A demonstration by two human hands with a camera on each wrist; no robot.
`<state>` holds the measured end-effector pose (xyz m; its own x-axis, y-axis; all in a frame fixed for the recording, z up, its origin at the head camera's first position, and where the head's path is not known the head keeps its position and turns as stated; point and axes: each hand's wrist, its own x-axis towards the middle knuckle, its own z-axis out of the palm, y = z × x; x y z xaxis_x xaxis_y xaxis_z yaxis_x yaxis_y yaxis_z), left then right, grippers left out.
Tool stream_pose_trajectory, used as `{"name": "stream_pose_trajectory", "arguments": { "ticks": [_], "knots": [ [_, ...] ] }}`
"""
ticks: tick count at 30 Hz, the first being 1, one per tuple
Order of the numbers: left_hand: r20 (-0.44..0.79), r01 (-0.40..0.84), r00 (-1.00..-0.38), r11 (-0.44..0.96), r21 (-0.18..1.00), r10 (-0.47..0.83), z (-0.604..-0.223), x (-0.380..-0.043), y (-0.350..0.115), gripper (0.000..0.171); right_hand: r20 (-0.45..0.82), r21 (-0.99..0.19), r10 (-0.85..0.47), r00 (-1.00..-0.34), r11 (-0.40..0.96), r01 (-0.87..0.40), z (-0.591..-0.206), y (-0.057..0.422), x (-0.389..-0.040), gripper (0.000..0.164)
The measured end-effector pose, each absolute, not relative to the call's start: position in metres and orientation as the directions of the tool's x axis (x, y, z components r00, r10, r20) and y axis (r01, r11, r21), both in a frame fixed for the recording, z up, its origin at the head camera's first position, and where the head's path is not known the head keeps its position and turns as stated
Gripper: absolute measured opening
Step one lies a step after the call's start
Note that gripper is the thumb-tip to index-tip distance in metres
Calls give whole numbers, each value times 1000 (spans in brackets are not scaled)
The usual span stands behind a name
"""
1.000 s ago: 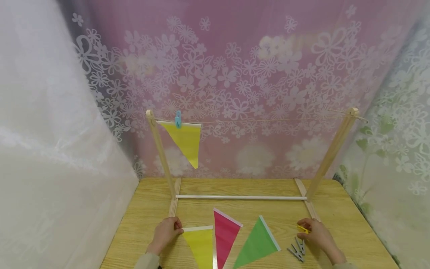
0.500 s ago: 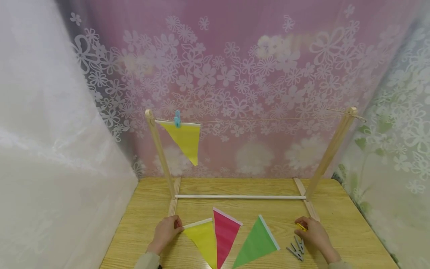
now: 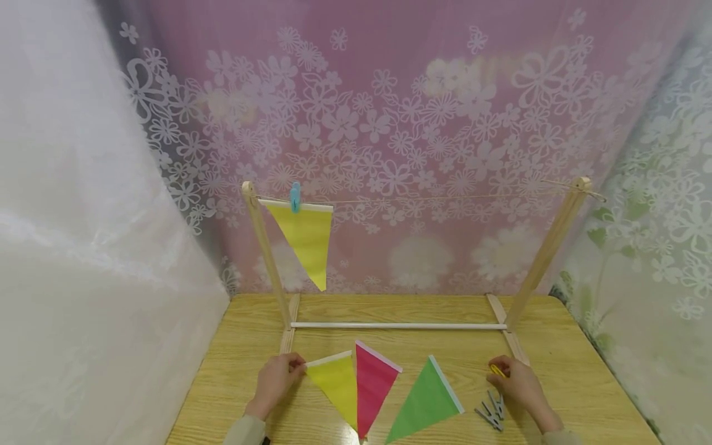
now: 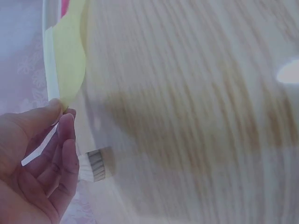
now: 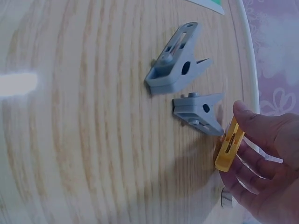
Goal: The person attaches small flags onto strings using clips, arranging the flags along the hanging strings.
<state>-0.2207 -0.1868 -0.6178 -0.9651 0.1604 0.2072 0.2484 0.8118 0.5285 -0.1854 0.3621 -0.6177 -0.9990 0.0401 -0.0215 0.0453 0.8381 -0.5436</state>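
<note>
- Left hand [image 3: 276, 381] pinches, thumb against fingers, a corner of a yellow triangular pennant [image 3: 335, 379]; right hand [image 3: 518, 381] pinches a yellow plastic clothespin [image 5: 223, 159].
- Wood-grain worktop [image 3: 445, 347] bears an upright pale wooden frame [image 3: 542, 262] beyond both.
- Held pennant's far side meets a crimson triangular pennant [image 3: 376, 388]; lifting could drag that along.
- Two grey plastic clothespins [image 5: 172, 78] lie near the right hand; a low sweep might scatter them.
- Yellow clothespin might slip if pinched loosely.
</note>
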Motion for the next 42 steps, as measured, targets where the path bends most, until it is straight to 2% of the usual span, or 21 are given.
{"name": "stream_pose_trajectory", "arguments": {
  "ticks": [20, 29, 37, 42],
  "knots": [
    [276, 237, -958, 743, 626, 73, -582, -239, -178, 13, 72, -633, 56, -996, 774, -2, -581, 336, -198, 40],
    [315, 265, -946, 749, 607, 80, -561, -249, -176, 10, 100, -671, 55, -993, 741, -27, -564, 323, -203, 45],
    [232, 231, -969, 615, 754, 79, -537, -257, -174, 12, 208, -681, 31, -978, 722, -122, -544, 310, -206, 38],
    [170, 181, -983, 512, 840, 68, -524, -259, -173, 17, 192, -717, 17, -981, 685, -128, -529, 303, -207, 42]
  ]
}}
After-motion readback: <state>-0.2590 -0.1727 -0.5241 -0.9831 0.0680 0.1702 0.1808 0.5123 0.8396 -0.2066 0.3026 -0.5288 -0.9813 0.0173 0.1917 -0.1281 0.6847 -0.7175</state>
